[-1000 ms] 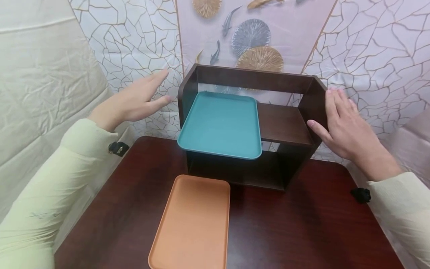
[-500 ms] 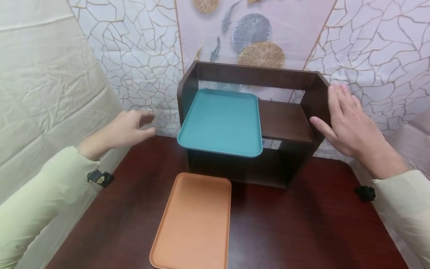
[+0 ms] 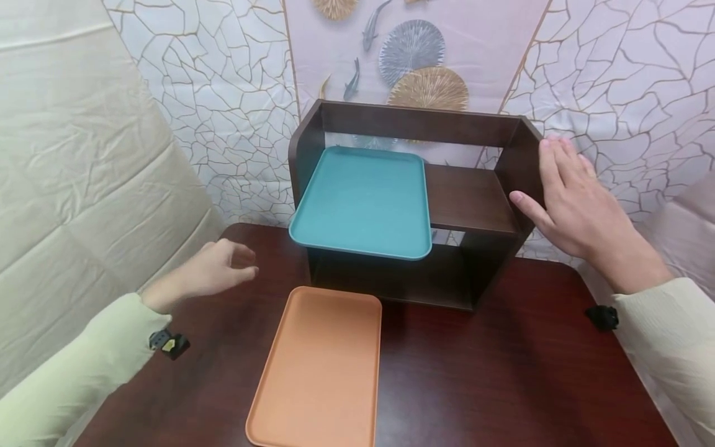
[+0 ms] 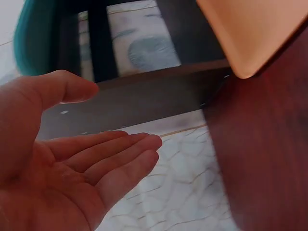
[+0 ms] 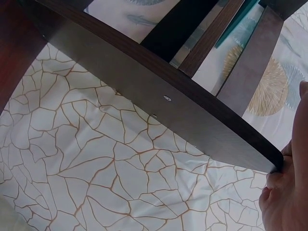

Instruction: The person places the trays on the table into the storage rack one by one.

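Crackle-patterned cloth (image 3: 223,93) backs a dark shelf (image 3: 472,195), its upper left board hidden beneath a teal tray (image 3: 365,205); on the table (image 3: 458,372), an orange tray (image 3: 321,366) is cut off below. The left hand (image 3: 215,270), loosely curved, holds nothing; the right hand (image 3: 581,208), fingers straight, touches the shelf's side, largely cropped in its wrist view.

Teal rectangular tray (image 3: 363,202) on upper left of dark-brown wooden shelf (image 3: 469,195); orange rectangular tray (image 3: 319,366) before shelf, on reddish-brown table (image 3: 475,366).
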Motion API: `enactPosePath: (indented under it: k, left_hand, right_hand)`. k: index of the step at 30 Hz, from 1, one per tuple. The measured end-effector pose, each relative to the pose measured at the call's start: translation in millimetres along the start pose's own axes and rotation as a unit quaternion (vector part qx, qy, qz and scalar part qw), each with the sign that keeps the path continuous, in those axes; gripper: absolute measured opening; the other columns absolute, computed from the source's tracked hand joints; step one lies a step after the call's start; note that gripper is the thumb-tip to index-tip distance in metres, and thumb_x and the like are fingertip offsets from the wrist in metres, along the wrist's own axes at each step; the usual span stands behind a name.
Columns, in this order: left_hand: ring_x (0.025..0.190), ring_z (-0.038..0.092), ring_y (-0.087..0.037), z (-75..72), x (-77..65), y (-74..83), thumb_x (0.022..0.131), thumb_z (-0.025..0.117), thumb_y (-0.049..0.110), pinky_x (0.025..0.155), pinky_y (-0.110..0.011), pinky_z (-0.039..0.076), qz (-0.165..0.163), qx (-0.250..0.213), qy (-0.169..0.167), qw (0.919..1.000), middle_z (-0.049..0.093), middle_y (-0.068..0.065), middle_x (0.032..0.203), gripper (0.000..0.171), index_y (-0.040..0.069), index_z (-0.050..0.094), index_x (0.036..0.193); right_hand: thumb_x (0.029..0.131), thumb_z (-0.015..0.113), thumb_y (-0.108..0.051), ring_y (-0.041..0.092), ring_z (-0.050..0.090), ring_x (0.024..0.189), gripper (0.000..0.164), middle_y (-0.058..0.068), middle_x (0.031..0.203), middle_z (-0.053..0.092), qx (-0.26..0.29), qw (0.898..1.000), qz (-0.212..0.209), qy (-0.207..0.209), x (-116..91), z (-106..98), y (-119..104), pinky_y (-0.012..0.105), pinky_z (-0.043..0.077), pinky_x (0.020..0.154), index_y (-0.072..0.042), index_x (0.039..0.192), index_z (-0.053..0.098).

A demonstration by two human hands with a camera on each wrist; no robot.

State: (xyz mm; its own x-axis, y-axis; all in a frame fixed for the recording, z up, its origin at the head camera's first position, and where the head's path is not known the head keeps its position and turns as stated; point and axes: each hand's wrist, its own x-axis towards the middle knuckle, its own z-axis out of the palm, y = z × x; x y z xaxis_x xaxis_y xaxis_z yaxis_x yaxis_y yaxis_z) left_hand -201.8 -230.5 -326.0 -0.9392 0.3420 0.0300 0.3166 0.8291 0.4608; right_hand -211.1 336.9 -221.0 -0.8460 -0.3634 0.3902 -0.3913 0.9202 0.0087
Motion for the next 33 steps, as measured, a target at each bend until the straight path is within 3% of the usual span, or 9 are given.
enactPosePath:
  k: [6,12,16,24,29,33]
  left_hand:
    - [0.102,0.077,-0.03,30.4,-5.3,-13.4,0.091,0.074,0.023,0.088,-0.05,0.063,-0.017,-0.007,-0.014,0.9997,0.081,-0.015,0.105,0.031,-0.002,0.078,0.11]
    - [0.089,0.074,-0.022,56.7,-15.5,-22.2,0.092,0.076,0.022,0.077,-0.043,0.063,-0.055,-0.027,-0.049,0.9969,0.08,-0.014,0.102,0.032,-0.005,0.076,0.109]
    - [0.08,0.067,-0.017,73.0,-23.2,-28.5,0.091,0.078,0.022,0.069,-0.036,0.059,-0.073,-0.037,-0.064,0.9946,0.078,-0.009,0.095,0.031,-0.005,0.074,0.107]
    - [0.067,0.058,-0.012,108.0,-31.5,-35.4,0.09,0.081,0.023,0.062,-0.029,0.05,-0.085,-0.057,-0.083,0.9913,0.066,0.003,0.072,0.019,0.006,0.072,0.088]
    - [0.052,0.046,-0.009,129.4,-34.2,-34.3,0.091,0.08,0.021,0.054,-0.025,0.038,-0.097,-0.076,-0.105,0.9868,0.05,0.006,0.054,0.033,0.013,0.063,0.065]
    - [0.053,0.052,-0.011,140.3,-38.0,-32.5,0.089,0.081,0.021,0.053,-0.025,0.041,-0.111,-0.086,-0.11,0.9839,0.059,0.003,0.057,0.03,0.012,0.065,0.066]
  right_hand:
    - [0.112,0.041,-0.045,0.044,-0.003,0.165,0.085,0.029,0.176,0.002,-0.002,1.0,0.001,0.002,0,1,0,0.061,0.002,0.135,0.006,0.167,0.001]
    - [0.112,0.041,-0.045,0.044,-0.003,0.165,0.085,0.029,0.176,0.002,-0.004,1.0,0.003,0.003,0,1,-1,0.061,0.002,0.135,0.006,0.167,0.001]
    - [0.112,0.04,-0.045,0.044,-0.003,0.165,0.085,0.029,0.176,0.001,-0.006,1.0,0.005,0.001,0,1,-1,0.061,0.002,0.135,0.006,0.167,0.0]
    - [0.112,0.041,-0.044,0.044,-0.002,0.165,0.084,0.031,0.175,0.004,-0.006,1.0,0.0,0.008,2,1,-1,0.061,0.003,0.135,0.007,0.167,0.001]
    - [0.112,0.043,-0.043,0.046,0.0,0.165,0.084,0.033,0.174,0.007,-0.006,1.0,-0.004,0.016,1,2,-1,0.062,0.005,0.134,0.008,0.166,0.004]
    - [0.111,0.043,-0.043,0.045,0.0,0.165,0.085,0.032,0.175,0.005,-0.006,1.0,-0.001,0.015,1,3,-2,0.062,0.004,0.134,0.007,0.166,0.003]
